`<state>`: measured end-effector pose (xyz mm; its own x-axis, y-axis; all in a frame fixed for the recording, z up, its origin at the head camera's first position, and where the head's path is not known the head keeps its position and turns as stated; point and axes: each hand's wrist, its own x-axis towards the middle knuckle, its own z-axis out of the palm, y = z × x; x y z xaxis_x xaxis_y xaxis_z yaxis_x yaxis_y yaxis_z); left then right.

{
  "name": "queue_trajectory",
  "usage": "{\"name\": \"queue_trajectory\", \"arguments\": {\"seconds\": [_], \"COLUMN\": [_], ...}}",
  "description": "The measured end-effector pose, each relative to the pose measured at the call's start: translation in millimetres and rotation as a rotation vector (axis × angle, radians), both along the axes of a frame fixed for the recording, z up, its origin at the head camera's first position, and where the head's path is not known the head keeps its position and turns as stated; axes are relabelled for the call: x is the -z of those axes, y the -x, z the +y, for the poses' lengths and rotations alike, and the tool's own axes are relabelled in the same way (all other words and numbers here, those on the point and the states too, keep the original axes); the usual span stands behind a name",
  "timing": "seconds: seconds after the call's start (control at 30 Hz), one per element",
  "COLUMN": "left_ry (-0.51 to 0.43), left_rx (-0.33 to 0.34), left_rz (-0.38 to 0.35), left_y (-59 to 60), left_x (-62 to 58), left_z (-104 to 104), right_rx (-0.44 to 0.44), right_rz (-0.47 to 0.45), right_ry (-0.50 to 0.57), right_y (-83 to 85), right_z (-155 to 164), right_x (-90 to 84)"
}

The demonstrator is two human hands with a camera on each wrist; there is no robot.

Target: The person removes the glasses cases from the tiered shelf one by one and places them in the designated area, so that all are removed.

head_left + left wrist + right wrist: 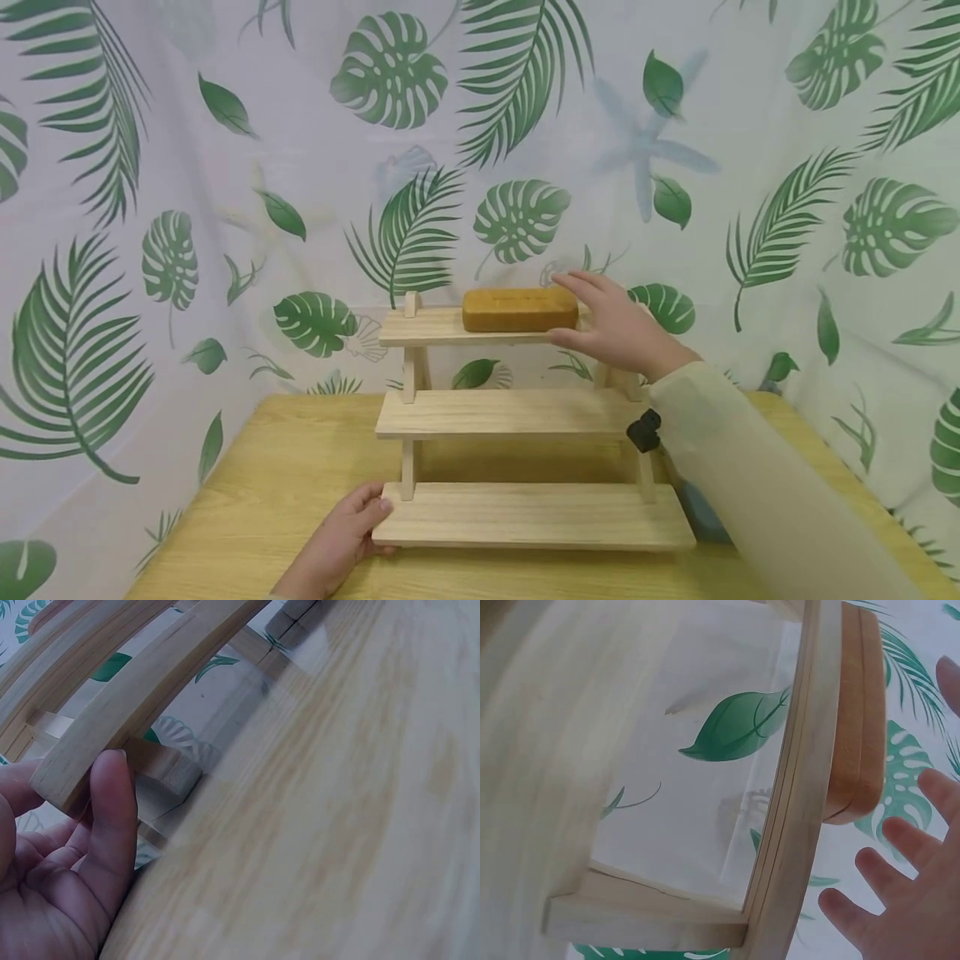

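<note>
A three-tier wooden shelf (517,412) stands on a light wooden table (285,467). A brown oblong box (519,310) lies on the top tier. My right hand (600,321) hovers at the box's right end with its fingers spread. In the right wrist view the fingers (900,900) are apart from the brown box (855,720) and the top board (795,810). My left hand (360,523) grips the front left corner of the bottom board. Up close, the thumb (112,810) presses on that board's end (82,750).
A leaf-print curtain (187,208) closes off the back and both sides. The middle tier (502,414) and bottom tier (532,515) carry nothing. Bare tabletop (337,825) lies left of and in front of the shelf. A small black item (643,431) sits at my right sleeve.
</note>
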<state>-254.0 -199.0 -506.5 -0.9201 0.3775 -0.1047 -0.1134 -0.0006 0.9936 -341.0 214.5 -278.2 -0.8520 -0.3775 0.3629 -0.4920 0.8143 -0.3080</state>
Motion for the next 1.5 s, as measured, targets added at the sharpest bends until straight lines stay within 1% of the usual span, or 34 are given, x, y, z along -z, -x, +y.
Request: {"name": "queue_trajectory", "arguments": {"seconds": [0.17, 0.27, 0.43, 0.63, 0.83, 1.03, 1.27, 1.5], "left_ry": [-0.004, -0.005, -0.009, -0.012, -0.01, -0.01, -0.012, -0.003], "left_rx": [0.003, 0.007, 0.018, 0.015, 0.016, 0.015, 0.012, 0.008], "left_rz": [0.001, 0.004, 0.005, 0.004, 0.005, -0.005, 0.014, 0.01], "left_y": [-0.4, -0.1, 0.2, 0.0, -1.5, -2.1, 1.6, 0.3], "left_x": [1.8, 2.1, 3.0, 5.9, 5.8, 3.0, 0.1, 0.2], "left_z": [-0.8, -0.9, -0.7, -1.4, -1.7, -0.9, 1.0, -1.0], "right_rx": [-0.004, 0.017, 0.029, 0.021, 0.008, 0.039, 0.078, 0.106], "right_rz": [-0.041, -0.074, -0.074, -0.099, -0.14, -0.156, -0.116, -0.056], "right_ry": [-0.052, -0.062, -0.115, -0.154, -0.15, -0.128, -0.126, -0.183], "right_y": [12.1, 21.1, 35.5, 44.3, 48.4, 49.3, 51.6, 48.9], "right_z": [-11.5, -17.7, -27.7, -39.0, -43.2, -40.5, -42.8, -48.0], "right_x": [-4.9, -7.4, -9.4, -10.2, -9.7, -4.2, 0.0, 4.6]}}
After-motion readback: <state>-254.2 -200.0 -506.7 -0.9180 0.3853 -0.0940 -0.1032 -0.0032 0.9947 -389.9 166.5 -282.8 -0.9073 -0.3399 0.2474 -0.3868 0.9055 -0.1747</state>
